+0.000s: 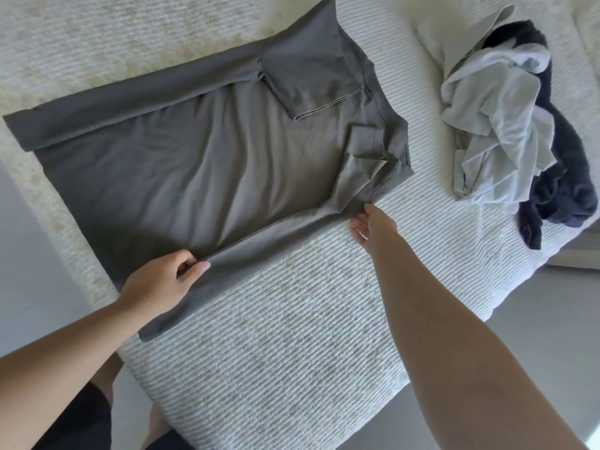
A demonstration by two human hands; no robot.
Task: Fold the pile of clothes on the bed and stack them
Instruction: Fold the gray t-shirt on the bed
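Note:
A grey polo shirt (pixel 201 151) lies flat on the bed, collar to the right, with its far side and one sleeve folded over the body. My left hand (pixel 162 280) pinches the near edge of the shirt close to the hem. My right hand (pixel 370 228) has its fingers tucked under the near edge at the shoulder, beside the collar. A narrow strip of the near side lies turned over between the two hands. A pile of unfolded clothes (pixel 506 131), pale and dark navy, sits at the right of the bed.
The bed (pixel 292 319) has a white ribbed cover. Its near edge runs diagonally in front of me, with grey floor (pixel 535 336) to the right and left. My legs show at the bottom left.

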